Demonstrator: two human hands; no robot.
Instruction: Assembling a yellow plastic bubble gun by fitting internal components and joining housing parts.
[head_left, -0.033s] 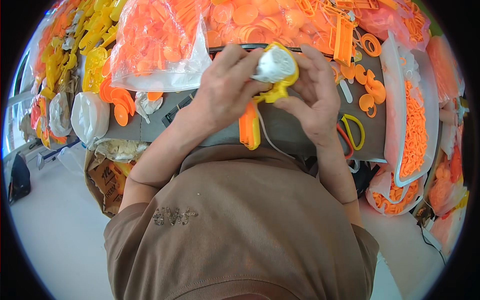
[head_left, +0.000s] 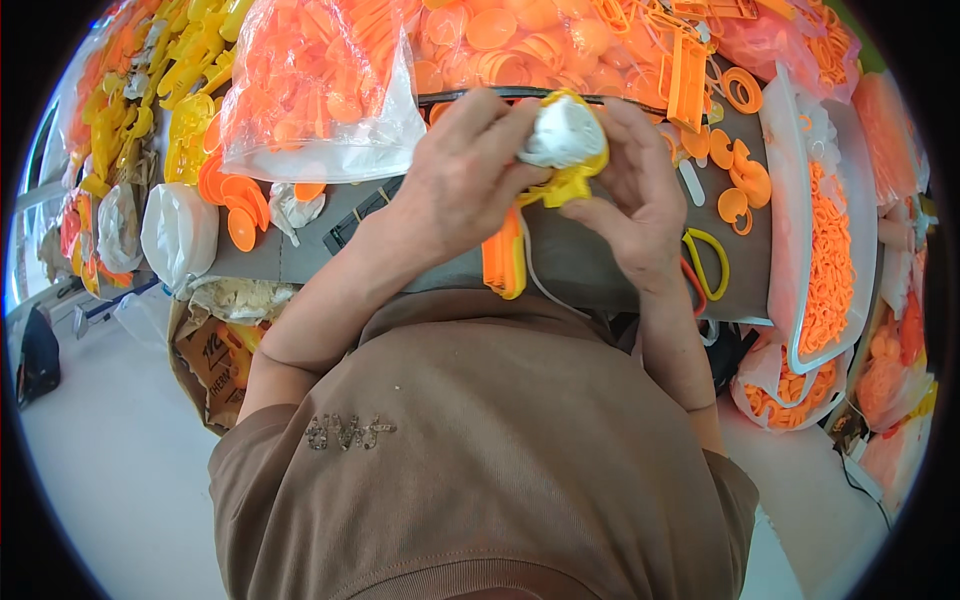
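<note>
Above the table's front part, both my hands hold a yellow plastic toy piece (head_left: 570, 188) with a white rounded part (head_left: 565, 133) set in its upper end. My left hand (head_left: 470, 170) grips it from the left, thumb and fingers bent against the white part. On the other side my right hand (head_left: 635, 185) closes round the yellow rim, its thumb at the lower end. An orange and yellow ribbed piece (head_left: 503, 255) hangs just below, beside a thin white cord (head_left: 535, 275); whether it is joined to the toy piece I cannot tell.
Clear bags of orange plastic parts (head_left: 320, 90) fill the back of the grey table (head_left: 735, 270). Yellow-handled scissors (head_left: 712, 262) lie near my right wrist. A translucent bin (head_left: 790, 250) of orange rings stands right. Left are loose orange discs (head_left: 240, 205) and a cardboard box (head_left: 205, 365).
Both hands have shifted slightly to the right with the toy piece, and the white part has tilted a little. The ribbed piece has moved slightly right too.
</note>
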